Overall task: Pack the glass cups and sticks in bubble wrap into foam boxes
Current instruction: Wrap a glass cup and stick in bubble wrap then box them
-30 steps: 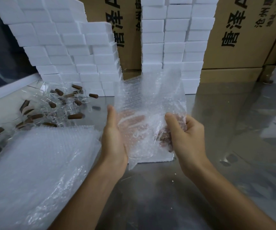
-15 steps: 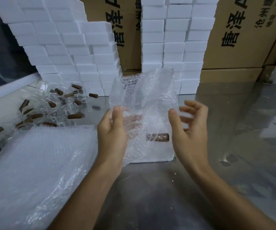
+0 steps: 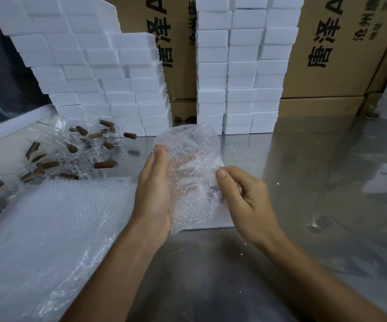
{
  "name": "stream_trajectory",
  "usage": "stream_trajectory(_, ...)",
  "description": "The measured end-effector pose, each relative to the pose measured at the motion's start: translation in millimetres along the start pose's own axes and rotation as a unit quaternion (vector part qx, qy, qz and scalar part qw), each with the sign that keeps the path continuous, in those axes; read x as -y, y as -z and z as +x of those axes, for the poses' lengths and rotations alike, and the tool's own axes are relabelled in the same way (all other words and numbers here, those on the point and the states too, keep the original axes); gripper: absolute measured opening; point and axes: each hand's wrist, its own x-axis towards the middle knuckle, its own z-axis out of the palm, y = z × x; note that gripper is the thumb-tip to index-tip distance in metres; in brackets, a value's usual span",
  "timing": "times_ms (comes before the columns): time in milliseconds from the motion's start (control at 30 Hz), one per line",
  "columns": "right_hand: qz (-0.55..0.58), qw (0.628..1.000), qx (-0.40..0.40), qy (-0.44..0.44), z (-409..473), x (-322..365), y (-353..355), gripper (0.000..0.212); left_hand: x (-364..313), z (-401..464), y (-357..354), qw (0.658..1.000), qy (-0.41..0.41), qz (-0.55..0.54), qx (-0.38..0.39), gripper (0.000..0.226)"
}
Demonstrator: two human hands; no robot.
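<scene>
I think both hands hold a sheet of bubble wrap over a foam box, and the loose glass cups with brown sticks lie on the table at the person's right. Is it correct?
Not quite. The head view shows the glass cups with brown sticks at the person's left, not right. The rest stands: the left hand and right hand hold the bubble wrap sheet over a foam box.

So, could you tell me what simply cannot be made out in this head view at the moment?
- Contents of the bubble wrap sheet: only a dark blur shows through near the right hand.
- Left hand fingers: hidden behind the wrap.
- Foam box beneath the wrap: mostly covered, so open or closed is unclear.
- Glass cups: transparent and piled, so uncountable.
- Cardboard cartons: print cut off by the top edge.
</scene>
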Motion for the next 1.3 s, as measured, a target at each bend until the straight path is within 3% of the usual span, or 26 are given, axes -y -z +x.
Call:
stream_trajectory(133, 0.04, 0.997, -0.01, -0.058, 1.1, 0.7, -2.6, 0.052, 0.0, -2.5, -2.5, 1.0, 0.005, -0.009, 0.005, 0.032)
stream_trajectory(300, 0.018, 0.998, -0.026, -0.06, 4.6, 1.8, 5.2, 0.056, -3.3, -4.0, -5.2, 0.998, 0.026, -0.026, 0.042, 0.037)
stream_trajectory(433, 0.008, 0.996, -0.036, -0.081, 6.3, 2.5, 9.5, 0.053, -12.4, 3.3, 5.4, 0.999, -0.013, -0.011, 0.036, 0.02)
stream_trajectory(633, 0.004, 0.996, -0.04, -0.081, 8.7, 3.4, 12.7, 0.05, -21.3, 10.6, 18.1, 0.996, -0.005, -0.059, 0.072, 0.039)
stream_trajectory(733, 0.004, 0.994, -0.071, -0.081, 13.0, 2.5, 17.5, 0.051, -24.7, 10.9, 22.7, 0.994, -0.014, -0.052, 0.096, 0.032)
stream_trajectory(833, 0.006, 0.993, -0.091, -0.079, 12.9, 0.5, 18.4, 0.052, -22.4, 6.1, 19.6, 0.99, -0.056, 0.03, 0.127, 0.021)
stream_trajectory(900, 0.006, 0.992, -0.103, -0.075, 11.9, -0.2, 16.1, 0.053, -18.0, -0.6, 13.2, 0.974, -0.132, 0.136, 0.125, 0.018)
stream_trajectory(1000, 0.013, 0.99, -0.124, -0.061, 11.5, 0.1, 13.6, 0.055, -13.1, -10.3, 4.4, 0.92, -0.232, 0.289, 0.126, 0.009)
stream_trajectory(1033, 0.014, 0.99, -0.13, -0.055, 11.3, 0.5, 13.4, 0.055, -11.2, -12.5, 3.0, 0.899, -0.247, 0.339, 0.128, 0.018)
stream_trajectory(1200, 0.0, 0.99, -0.138, -0.019, 9.6, 2.3, 11.9, 0.054, -3.0, -19.0, -0.2, 0.826, -0.243, 0.489, 0.138, 0.05)
stream_trajectory(1300, -0.022, 0.99, -0.141, 0.015, 9.2, 5.8, 12.6, 0.052, -2.2, -16.1, -0.9, 0.85, -0.183, 0.448, 0.206, 0.053)
